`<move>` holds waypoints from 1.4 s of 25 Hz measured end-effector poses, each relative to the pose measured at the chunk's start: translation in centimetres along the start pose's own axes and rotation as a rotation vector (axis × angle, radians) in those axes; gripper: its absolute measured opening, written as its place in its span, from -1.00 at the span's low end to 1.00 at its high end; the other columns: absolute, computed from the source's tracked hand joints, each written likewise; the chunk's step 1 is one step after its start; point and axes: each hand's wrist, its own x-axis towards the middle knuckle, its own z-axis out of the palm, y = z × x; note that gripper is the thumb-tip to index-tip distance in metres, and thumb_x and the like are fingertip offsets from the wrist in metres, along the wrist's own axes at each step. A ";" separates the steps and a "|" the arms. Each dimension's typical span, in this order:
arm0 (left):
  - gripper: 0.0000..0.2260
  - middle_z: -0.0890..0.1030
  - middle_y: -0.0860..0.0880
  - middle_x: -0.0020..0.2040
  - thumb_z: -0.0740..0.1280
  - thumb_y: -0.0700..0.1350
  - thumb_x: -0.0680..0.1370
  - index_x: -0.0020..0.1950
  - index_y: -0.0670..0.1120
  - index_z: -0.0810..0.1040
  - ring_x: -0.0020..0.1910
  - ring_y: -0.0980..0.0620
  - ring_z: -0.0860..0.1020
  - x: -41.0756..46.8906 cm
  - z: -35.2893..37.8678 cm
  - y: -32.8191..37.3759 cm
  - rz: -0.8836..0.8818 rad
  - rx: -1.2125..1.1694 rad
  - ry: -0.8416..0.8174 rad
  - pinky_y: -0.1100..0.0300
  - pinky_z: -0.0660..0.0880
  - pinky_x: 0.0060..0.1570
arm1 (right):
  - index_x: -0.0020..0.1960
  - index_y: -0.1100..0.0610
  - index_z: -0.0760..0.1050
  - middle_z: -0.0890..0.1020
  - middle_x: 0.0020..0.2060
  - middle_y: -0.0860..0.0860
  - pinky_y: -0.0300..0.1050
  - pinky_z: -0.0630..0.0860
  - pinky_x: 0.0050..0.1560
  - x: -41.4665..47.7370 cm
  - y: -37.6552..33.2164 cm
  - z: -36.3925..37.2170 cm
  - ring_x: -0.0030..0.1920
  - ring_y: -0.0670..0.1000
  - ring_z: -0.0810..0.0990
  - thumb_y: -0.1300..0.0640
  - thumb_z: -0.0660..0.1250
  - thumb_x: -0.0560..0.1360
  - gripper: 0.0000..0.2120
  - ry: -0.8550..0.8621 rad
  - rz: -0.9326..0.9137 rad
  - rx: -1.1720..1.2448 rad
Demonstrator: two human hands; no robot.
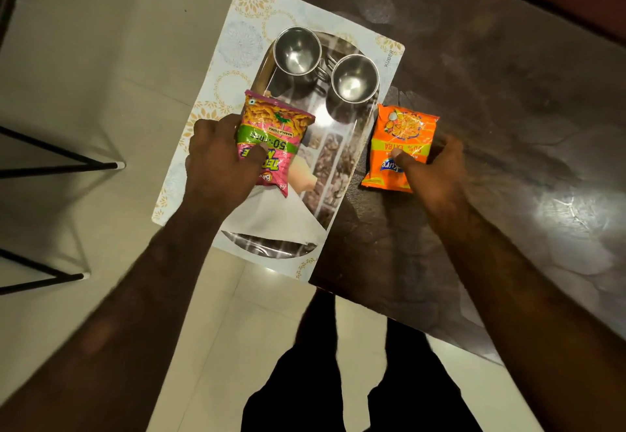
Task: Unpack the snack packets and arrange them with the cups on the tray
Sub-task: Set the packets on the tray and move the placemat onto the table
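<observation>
My left hand grips a pink and green snack packet over the near-left part of the steel tray. My right hand holds an orange snack packet, thumb on its front, on the dark table just right of the tray. Two empty steel cups stand at the tray's far end, one on the left and one on the right, their handles meeting between them. A folded white napkin lies on the tray's near end.
The tray sits on a white patterned placemat that overhangs the left edge of the dark glossy table. Black metal legs stand on the pale tiled floor at the left. My legs show below the table edge.
</observation>
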 end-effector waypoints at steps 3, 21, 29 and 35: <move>-0.40 0.41 -0.16 0.35 0.30 0.20 0.46 0.46 0.00 0.42 0.30 -0.21 0.49 -0.2 -0.1 -0.7 -0.048 -0.051 -0.015 -0.24 0.44 0.33 | 0.36 0.13 0.44 0.67 0.24 0.06 0.20 0.58 0.32 0.8 0.2 0.7 0.24 0.12 0.68 -0.03 0.60 0.39 -0.36 -0.025 0.043 0.021; -0.43 0.46 -0.11 0.34 0.29 0.13 0.50 0.49 0.01 0.34 0.26 -0.12 0.56 0.3 -0.5 -1.9 -0.137 -0.332 -0.130 -0.21 0.56 0.23 | 0.18 0.02 0.65 0.78 -0.08 -0.08 -0.23 0.71 -0.13 -7.4 -3.7 4.3 -0.12 -0.14 0.79 0.12 0.39 0.64 -0.86 -0.350 -0.075 0.443; -0.60 0.54 -0.15 0.25 0.28 0.09 0.58 0.36 -0.06 0.45 0.19 -0.15 0.61 1.2 -1.4 -1.9 -0.096 -0.354 -0.234 -0.18 0.59 0.18 | 0.25 0.04 0.44 0.69 0.03 0.09 0.14 0.73 0.04 -6.3 -2.9 5.9 0.00 0.09 0.76 0.16 0.34 0.64 -0.80 -0.226 0.070 0.338; -0.71 0.54 -0.17 0.26 0.25 -0.05 0.63 0.31 -0.12 0.52 0.23 -0.13 0.54 3.8 -2.0 -3.5 -0.043 -0.151 -0.016 0.00 0.47 0.23 | 0.16 0.06 0.57 0.78 -0.03 0.08 0.10 0.74 0.02 -4.0 -2.6 6.9 -0.09 0.09 0.80 0.14 0.38 0.61 -0.87 -0.319 0.267 0.369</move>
